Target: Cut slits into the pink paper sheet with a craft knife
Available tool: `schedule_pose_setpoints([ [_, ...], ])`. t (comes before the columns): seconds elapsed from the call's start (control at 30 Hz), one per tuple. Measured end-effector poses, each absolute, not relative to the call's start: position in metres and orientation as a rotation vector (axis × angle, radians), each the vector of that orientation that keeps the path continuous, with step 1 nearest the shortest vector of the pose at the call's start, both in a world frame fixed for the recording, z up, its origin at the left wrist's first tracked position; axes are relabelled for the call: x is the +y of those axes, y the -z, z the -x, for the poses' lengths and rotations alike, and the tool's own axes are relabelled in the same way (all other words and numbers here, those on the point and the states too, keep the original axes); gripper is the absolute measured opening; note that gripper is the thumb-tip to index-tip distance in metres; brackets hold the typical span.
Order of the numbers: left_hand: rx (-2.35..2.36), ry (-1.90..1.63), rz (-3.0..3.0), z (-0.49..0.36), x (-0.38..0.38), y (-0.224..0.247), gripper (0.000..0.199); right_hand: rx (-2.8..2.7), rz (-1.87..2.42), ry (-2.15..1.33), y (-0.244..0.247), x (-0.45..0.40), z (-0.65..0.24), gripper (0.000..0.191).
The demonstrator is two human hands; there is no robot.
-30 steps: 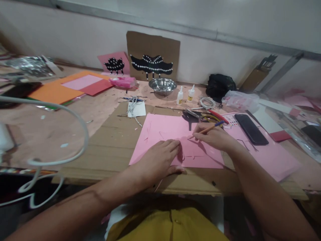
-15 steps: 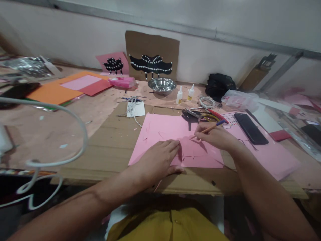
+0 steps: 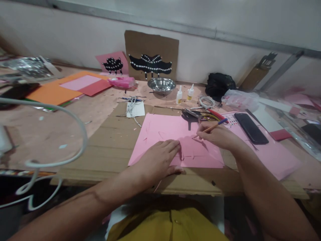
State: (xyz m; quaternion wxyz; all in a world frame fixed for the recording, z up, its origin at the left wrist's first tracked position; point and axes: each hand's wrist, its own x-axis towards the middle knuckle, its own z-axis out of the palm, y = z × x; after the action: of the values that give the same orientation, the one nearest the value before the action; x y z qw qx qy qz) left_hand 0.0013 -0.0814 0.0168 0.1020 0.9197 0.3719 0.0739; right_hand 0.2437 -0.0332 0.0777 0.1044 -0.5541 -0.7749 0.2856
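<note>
"Where are your hands?"

"My left hand (image 3: 163,155) rests on a pink rectangular paper sheet (image 3: 167,124) at near centre, on brown cardboard (image 3: 105,147), fingers together, thumb apart. To its right, my right hand (image 3: 215,135) pinches a slim brown pencil with a blue end (image 3: 212,127)."

"What makes a clean line?"

"Probably firm left fingers beside the tip and a light right grip."

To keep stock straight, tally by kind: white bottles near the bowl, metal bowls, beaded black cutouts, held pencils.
Small white plastic bottles: 2
Round shiny metal bowl: 1
Black beaded cutouts against the wall: 2
Blue-ended orange pencil in right hand: 1
Total: 6
</note>
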Motion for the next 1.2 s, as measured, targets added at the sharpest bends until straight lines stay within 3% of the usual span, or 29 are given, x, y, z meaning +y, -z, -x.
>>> schedule_pose_setpoints([
  [0.57, 1.110, -0.219, -2.731, 0.001, -0.086, -0.017, 0.061, -2.269, 1.630, -0.783, -0.076, -0.032, -0.246, 0.010],
  [0.83, 1.098, -0.224, -2.771, 0.004, -0.087, -0.012, 0.072, -2.266, 1.655, -0.772, -0.080, -0.034, -0.246, 0.012],
  [1.07, 1.085, -0.326, -2.710, 0.002, -0.089, -0.017, 0.044, -2.044, 1.614, -0.743, -0.078, -0.037, -0.250, 0.020],
  [1.2, 1.115, -0.351, -2.696, 0.001, -0.091, -0.020, 0.038, -1.943, 1.532, -0.826, -0.067, -0.036, -0.246, 0.021],
])
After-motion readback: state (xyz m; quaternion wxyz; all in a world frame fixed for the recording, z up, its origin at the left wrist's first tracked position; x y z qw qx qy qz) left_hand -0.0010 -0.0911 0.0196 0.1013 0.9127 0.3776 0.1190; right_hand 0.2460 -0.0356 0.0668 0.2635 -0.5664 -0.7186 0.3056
